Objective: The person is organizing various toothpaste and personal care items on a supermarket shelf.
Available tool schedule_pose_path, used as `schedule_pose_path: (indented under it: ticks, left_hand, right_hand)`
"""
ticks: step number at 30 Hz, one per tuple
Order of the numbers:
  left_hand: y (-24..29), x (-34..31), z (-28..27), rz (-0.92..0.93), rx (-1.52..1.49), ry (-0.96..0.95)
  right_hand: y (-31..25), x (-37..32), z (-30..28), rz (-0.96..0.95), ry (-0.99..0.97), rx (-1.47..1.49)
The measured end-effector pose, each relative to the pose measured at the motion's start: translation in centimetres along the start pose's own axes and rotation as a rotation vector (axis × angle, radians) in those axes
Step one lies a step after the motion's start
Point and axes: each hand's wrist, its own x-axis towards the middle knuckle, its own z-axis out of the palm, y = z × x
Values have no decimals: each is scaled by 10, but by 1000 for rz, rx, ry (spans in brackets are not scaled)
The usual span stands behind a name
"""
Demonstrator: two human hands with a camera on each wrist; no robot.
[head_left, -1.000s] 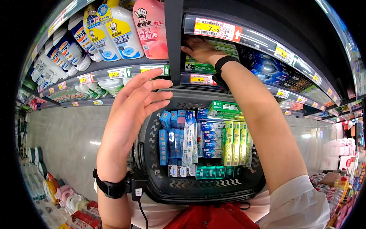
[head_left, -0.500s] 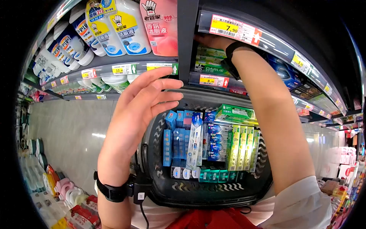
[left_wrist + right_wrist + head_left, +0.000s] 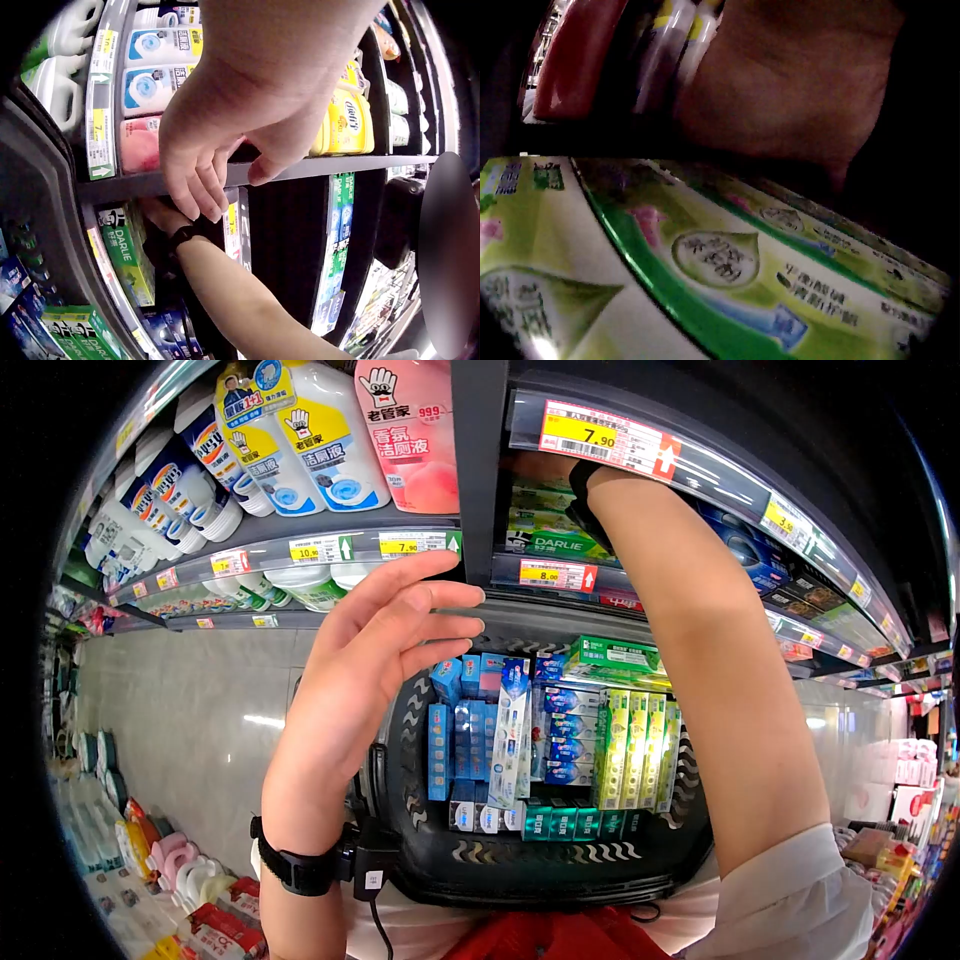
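My right hand (image 3: pixel 159 216) reaches deep into the shelf, over green Darlie toothpaste boxes (image 3: pixel 548 543) stacked there. The shelf above hides most of that hand in the head view. In the right wrist view its dark shape (image 3: pixel 787 82) stands above a row of green and yellow toothpaste boxes (image 3: pixel 720 255), with the fingers hidden, so I cannot tell whether it grips one. My left hand (image 3: pixel 375 635) hovers over the basket's left side, fingers loosely extended and holding nothing. The black basket (image 3: pixel 540 890) below holds green, yellow-green and blue toothpaste boxes (image 3: pixel 638 750).
Toilet cleaner bottles, including a pink one (image 3: pixel 410 440), line the shelf at left. A dark divider (image 3: pixel 481 470) separates them from the toothpaste. The upper shelf edge with its price tag (image 3: pixel 600 438) overhangs my right wrist. Blue boxes (image 3: pixel 745 545) lie farther right.
My right hand has moved from the front boxes deeper into the shelf, beneath the price tag. The left hand stays raised with much the same pose.
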Motion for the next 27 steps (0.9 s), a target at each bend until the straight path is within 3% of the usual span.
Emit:
schedule_pose_path:
  ticks: [27]
  left_hand:
    - [-2,2,2,-24,3,-1]
  right_hand:
    - [-1,8,8,-1,-20,-15]
